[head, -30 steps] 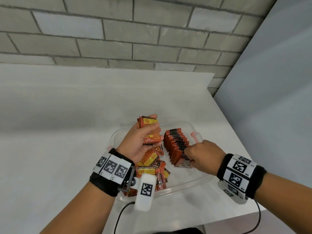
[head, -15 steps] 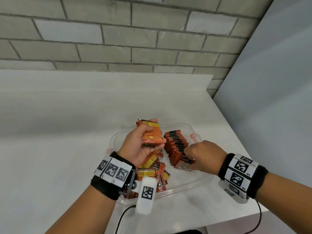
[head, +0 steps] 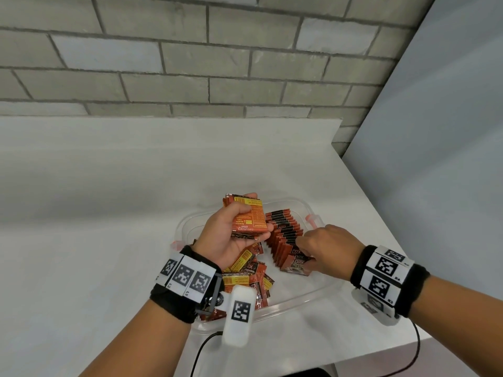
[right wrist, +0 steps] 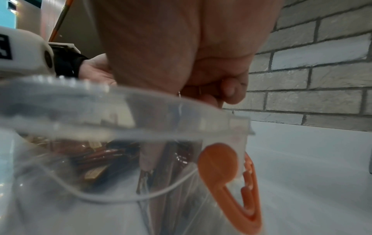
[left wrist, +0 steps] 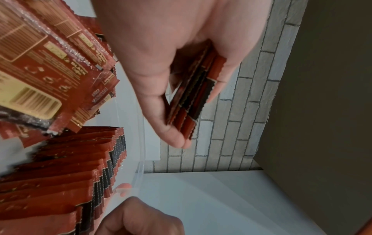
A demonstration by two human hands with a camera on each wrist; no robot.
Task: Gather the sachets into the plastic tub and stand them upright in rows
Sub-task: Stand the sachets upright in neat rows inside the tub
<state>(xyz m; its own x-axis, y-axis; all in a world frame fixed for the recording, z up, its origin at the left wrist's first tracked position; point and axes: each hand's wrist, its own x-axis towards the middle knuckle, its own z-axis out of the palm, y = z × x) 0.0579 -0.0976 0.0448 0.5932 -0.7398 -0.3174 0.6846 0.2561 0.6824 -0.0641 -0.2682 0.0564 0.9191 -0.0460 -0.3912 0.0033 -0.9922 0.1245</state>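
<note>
Gripping sachet stack [head: 247, 217]: left hand [head: 227, 235] | right hand [head: 328, 247] pinching row's front sachet [head: 296, 263] | right-wrist view only: tub's orange latch [right wrist: 231, 179]

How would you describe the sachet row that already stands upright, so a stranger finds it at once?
Look in the clear plastic tub on the white table. The upright sachet row runs along its right half, under the right hand. Unlike the loose sachet pile on the left, its sachets stand on edge, packed face to face.

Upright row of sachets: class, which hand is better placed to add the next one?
Right hand: it rests at the upright row in the tub; left hand grips a stack.
</note>
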